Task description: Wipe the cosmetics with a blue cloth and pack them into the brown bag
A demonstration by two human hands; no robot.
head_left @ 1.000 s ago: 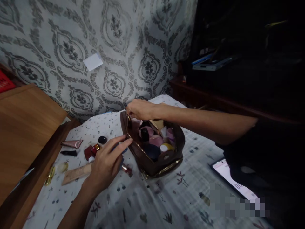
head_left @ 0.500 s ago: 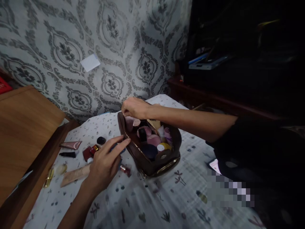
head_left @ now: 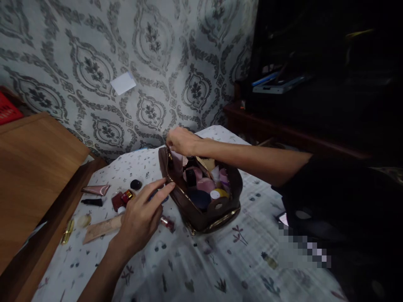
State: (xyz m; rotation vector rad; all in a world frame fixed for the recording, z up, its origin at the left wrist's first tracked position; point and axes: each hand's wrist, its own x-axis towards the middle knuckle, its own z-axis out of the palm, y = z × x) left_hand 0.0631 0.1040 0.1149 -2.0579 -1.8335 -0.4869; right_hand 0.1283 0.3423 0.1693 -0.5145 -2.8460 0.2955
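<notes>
A brown makeup bag (head_left: 185,214) with a gold zipper lies unzipped on the patterned sheet, full of cosmetics. Inside are pink sponges or pads (head_left: 205,184), a dark blue round item (head_left: 200,199) and a yellow item with a white cap (head_left: 219,194). My left hand (head_left: 143,212) rests two stretched, parted fingertips on the bag's near-left rim. Reaching across the bag, my right hand (head_left: 181,140) has its fingers closed at the far-left corner, beside the zipper end. Whatever sits between those fingertips is hidden.
Left of the bag lie a pink tube (head_left: 96,190), a black tube (head_left: 92,202), a dark round jar (head_left: 136,184), red bottles (head_left: 118,201) and a beige tube (head_left: 102,229). A wooden panel (head_left: 37,167) borders the left; a patterned wall (head_left: 151,75) stands behind.
The whole view has shifted slightly. A bit more of the gold zipper shows beneath my right hand. Both hands keep nearly the same places at the bag.
</notes>
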